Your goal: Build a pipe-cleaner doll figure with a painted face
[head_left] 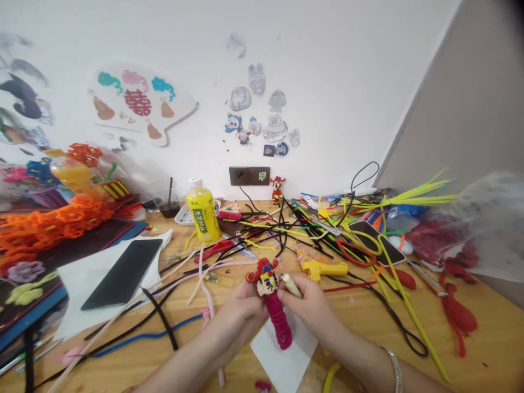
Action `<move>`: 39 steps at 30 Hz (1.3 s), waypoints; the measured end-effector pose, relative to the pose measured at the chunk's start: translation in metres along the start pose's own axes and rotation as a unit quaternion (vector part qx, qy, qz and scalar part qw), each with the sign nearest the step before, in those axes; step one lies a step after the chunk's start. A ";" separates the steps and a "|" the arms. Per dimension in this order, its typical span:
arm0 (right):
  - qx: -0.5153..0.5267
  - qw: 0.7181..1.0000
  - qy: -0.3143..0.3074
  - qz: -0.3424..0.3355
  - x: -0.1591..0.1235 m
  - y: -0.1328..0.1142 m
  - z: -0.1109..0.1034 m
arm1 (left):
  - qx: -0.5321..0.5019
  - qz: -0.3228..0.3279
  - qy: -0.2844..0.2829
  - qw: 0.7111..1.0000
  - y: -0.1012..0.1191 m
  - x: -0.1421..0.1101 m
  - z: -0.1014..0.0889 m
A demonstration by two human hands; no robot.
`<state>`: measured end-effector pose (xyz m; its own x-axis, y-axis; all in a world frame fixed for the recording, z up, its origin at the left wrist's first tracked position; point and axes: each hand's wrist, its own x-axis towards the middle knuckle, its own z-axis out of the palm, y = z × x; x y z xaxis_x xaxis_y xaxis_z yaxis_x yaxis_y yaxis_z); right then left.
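Note:
A small chenille-stem doll point(277, 314) with a red and blue hat, a cream face and a magenta coiled body is held above a white sheet of paper point(286, 357). My left hand point(244, 308) is closed on it from the left, around the head. From the other side, my right hand point(307, 303) pinches a short cream-coloured cylinder point(291, 286) close beside the doll's head; I cannot tell exactly what it is. The right thumb is near the doll's neck. Fingertips behind the doll are hidden.
A yellow glue gun point(323, 268) with a black cord lies right of the doll. Behind are tangled chenille stems point(282, 224), a yellow drink bottle point(203, 213) and a finished-looking doll point(277, 190). A dark phone point(125, 273) lies left; orange chenille flowers point(53, 224) lie farther left.

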<state>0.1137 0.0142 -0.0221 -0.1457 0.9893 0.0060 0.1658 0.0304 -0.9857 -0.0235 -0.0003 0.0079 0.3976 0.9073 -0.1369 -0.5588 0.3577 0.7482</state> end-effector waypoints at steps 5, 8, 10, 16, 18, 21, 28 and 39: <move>0.014 1.000 -0.011 0.003 0.001 -0.001 -0.002 | 0.033 -0.004 0.010 0.999 0.000 0.002 -0.003; 0.019 1.000 -0.012 0.005 0.001 -0.002 -0.004 | 0.067 0.009 0.021 0.997 0.000 0.003 -0.004; 0.027 1.000 -0.011 0.007 0.001 -0.003 -0.005 | 0.075 0.018 0.017 0.997 -0.001 0.004 -0.005; 0.049 0.998 -0.028 0.004 0.001 -0.008 -0.006 | 0.073 0.017 0.019 0.997 -0.002 0.004 -0.006; 0.050 0.998 -0.033 0.001 0.001 -0.009 -0.006 | 0.071 0.017 0.046 0.996 -0.002 0.005 -0.007; 0.051 0.998 -0.040 -0.007 0.001 -0.009 -0.007 | 0.047 0.018 0.030 0.998 -0.004 0.007 -0.012; 0.030 0.997 -0.070 -0.016 0.004 -0.005 -0.007 | 0.066 0.002 0.061 0.996 -0.005 0.012 -0.020; -0.302 0.942 -0.143 0.033 0.006 0.012 -0.019 | 0.152 0.093 0.191 0.965 0.016 0.024 -0.031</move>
<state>0.1335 0.0232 -0.0310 -0.3577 0.9159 -0.1824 0.6953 0.1308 -0.7067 -0.0460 0.0339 -0.0036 -0.0181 0.9855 -0.1685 -0.3326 0.1530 0.9306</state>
